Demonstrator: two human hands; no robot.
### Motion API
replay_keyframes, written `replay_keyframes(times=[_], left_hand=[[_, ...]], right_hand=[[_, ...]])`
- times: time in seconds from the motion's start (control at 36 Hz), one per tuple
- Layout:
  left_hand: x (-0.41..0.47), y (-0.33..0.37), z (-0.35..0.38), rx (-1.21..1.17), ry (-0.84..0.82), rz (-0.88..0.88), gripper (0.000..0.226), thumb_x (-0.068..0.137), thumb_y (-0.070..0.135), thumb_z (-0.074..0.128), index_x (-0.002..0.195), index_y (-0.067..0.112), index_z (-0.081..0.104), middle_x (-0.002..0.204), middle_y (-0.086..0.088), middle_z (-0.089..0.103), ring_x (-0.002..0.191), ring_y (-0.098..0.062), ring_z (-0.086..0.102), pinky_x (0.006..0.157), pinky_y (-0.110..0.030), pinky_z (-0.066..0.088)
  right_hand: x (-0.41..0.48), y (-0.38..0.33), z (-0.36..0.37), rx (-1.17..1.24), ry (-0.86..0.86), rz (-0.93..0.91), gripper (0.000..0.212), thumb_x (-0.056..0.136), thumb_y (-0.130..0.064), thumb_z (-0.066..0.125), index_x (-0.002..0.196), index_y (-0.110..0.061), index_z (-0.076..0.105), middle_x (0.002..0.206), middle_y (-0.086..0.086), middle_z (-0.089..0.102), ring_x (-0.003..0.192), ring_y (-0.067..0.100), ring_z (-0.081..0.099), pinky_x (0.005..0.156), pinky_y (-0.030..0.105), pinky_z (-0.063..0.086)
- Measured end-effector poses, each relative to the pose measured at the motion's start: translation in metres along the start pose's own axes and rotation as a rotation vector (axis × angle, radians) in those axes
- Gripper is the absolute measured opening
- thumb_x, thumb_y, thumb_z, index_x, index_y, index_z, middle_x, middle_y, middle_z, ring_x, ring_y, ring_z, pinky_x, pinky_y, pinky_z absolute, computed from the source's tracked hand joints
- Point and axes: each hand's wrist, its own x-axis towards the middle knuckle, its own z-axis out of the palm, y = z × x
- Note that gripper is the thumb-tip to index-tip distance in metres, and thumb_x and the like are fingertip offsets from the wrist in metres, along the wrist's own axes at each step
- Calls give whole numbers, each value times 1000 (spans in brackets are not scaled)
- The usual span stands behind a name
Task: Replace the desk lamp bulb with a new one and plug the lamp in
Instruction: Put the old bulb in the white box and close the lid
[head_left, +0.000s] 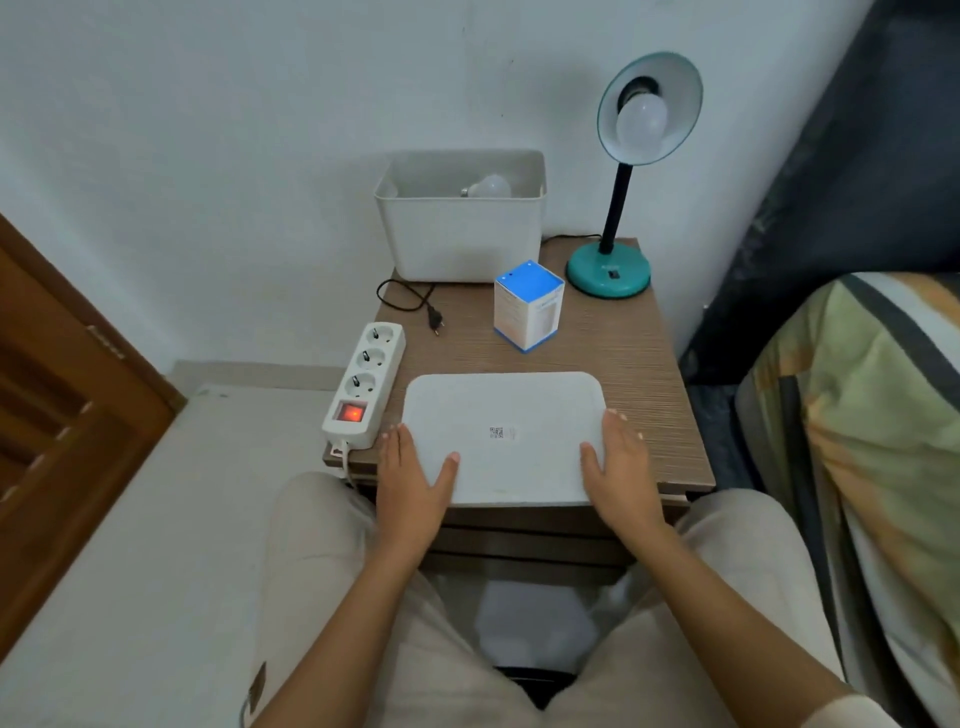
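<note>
A teal desk lamp (609, 270) stands at the back right of the small table, its shade tilted toward me with a white bulb (641, 123) in the socket. Its black plug (435, 318) lies loose on the table, apart from the white power strip (363, 382), whose switch glows red. A blue and white bulb box (529, 306) stands mid-table. Another bulb (488, 187) lies inside the white bin (462, 234) at the back. My left hand (413, 483) and right hand (621, 467) grip the two sides of a flat white lid (504, 415) lying at the front.
The wooden table (634, 364) stands against a pale wall. A brown door (62, 395) is at the left, and a bed with patterned bedding (872, 441) at the right. My knees sit under the table's front edge.
</note>
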Motion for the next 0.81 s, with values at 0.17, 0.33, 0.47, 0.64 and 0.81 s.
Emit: replay_keyframes(times=[0.17, 0.33, 0.47, 0.64, 0.81], left_hand=[[0, 3, 1, -71, 3, -31, 74, 89, 33, 59, 144, -2, 24, 152, -17, 23, 142, -26, 19, 116, -30, 12], [5, 11, -7, -181, 15, -63, 75, 87, 33, 62, 145, 3, 24, 155, -8, 22, 142, -19, 20, 113, -26, 16], [27, 41, -26, -274, 43, -9, 77, 87, 31, 63, 147, 7, 21, 155, -3, 20, 142, -17, 20, 112, -25, 15], [85, 88, -62, -321, 81, 67, 73, 87, 30, 63, 146, 10, 25, 153, -4, 26, 139, -19, 26, 110, -26, 20], [161, 112, -93, -295, 111, 97, 65, 83, 28, 67, 138, 7, 39, 145, -7, 39, 132, -22, 38, 109, -28, 28]], right_hand=[[-1, -10, 6, 111, 85, 62, 55, 95, -15, 45, 144, 3, 26, 152, 18, 29, 143, 29, 24, 120, 34, 11], [0, -18, -7, 228, 111, 95, 57, 95, -15, 47, 146, -2, 25, 154, 13, 29, 144, 25, 24, 116, 28, 13], [23, -37, -40, 289, 180, 73, 58, 95, -18, 48, 147, -7, 25, 155, 8, 28, 144, 22, 25, 115, 27, 14], [73, -80, -87, 338, 273, -22, 55, 95, -17, 49, 146, -11, 29, 146, 10, 41, 133, 26, 40, 113, 41, 33], [145, -128, -109, 402, 199, -19, 58, 93, -14, 50, 146, -8, 28, 145, 13, 42, 132, 29, 41, 112, 40, 33]])
